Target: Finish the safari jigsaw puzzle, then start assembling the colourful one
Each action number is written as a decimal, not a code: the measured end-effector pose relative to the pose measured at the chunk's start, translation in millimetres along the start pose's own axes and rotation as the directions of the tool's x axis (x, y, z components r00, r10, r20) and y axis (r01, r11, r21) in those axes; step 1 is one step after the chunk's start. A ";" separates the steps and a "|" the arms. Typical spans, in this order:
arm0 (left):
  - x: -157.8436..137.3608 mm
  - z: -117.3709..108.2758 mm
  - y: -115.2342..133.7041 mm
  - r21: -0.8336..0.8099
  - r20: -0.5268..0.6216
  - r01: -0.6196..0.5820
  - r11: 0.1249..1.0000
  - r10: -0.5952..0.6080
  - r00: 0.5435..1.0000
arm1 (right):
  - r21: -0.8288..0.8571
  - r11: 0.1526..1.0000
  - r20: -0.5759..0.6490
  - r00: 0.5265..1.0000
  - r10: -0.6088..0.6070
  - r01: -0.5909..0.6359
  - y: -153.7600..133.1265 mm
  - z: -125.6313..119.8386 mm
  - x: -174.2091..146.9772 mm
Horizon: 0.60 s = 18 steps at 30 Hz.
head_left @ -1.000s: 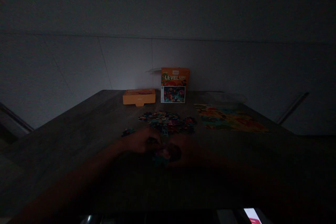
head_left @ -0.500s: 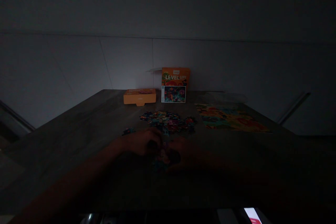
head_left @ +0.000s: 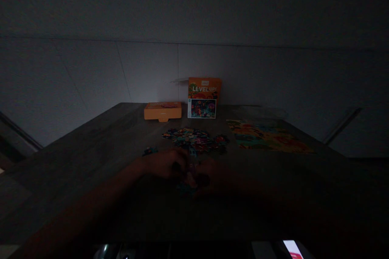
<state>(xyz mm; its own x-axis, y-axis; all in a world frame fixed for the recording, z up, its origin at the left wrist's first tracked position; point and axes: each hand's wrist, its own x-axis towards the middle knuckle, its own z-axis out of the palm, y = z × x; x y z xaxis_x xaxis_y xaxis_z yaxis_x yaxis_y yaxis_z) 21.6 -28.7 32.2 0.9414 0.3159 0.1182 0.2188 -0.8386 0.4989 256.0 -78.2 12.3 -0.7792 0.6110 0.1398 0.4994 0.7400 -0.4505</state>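
Note:
In the dim head view, my left hand (head_left: 165, 162) and my right hand (head_left: 209, 174) meet over the near middle of the table, fingers curled inward. Between their fingertips are a few jigsaw puzzle pieces (head_left: 187, 187), dark teal and pinkish, which both hands grip. Shadow hides the exact finger contact and whether these pieces are joined. Just beyond the hands lies a heap of loose jigsaw pieces (head_left: 194, 138) in mixed colours. A small cluster of pieces (head_left: 149, 151) sits beside my left wrist.
At the back stand an orange "LEVEL UP!" box (head_left: 205, 88) with a picture card (head_left: 202, 109) in front, and a flat orange box (head_left: 163, 111). A colourful sheet (head_left: 269, 135) lies at right near clear plastic (head_left: 264, 111). A lit screen (head_left: 292, 249) shows below the table edge.
My fingers shift slightly around the puzzle pieces between them. The view has moved a little, and the picture is darker. The boxes and heap stay put.

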 end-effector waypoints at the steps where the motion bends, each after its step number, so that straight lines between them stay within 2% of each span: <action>1: 0.2 -0.1 0.1 -0.005 -0.002 -0.001 1.000 0.001 1.000 | 0.015 1.000 -0.001 1.000 -0.010 0.010 -0.2 -0.3 0.2; 5: 1.1 -0.7 0.7 -0.020 -0.003 0.000 1.000 0.000 1.000 | 0.039 0.998 0.011 0.999 -0.053 0.052 -0.9 -0.8 1.2; 11: 1.4 -0.9 4.1 -0.011 -0.001 0.028 1.000 -0.028 1.000 | 0.037 0.999 0.005 1.000 -0.027 0.027 -2.8 -2.1 0.5; 18: 0.7 1.4 0.4 -0.026 -0.002 0.026 0.999 -0.026 1.000 | 0.053 0.996 0.030 0.997 -0.067 0.066 0.8 -1.4 -0.2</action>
<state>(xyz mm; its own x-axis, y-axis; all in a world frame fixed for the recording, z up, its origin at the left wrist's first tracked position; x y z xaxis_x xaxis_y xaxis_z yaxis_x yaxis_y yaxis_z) 22.7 -29.5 31.3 0.9348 0.3389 0.1067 0.2369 -0.8183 0.5237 257.2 -77.3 13.2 -0.8221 0.5510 0.1434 0.4263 0.7626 -0.4865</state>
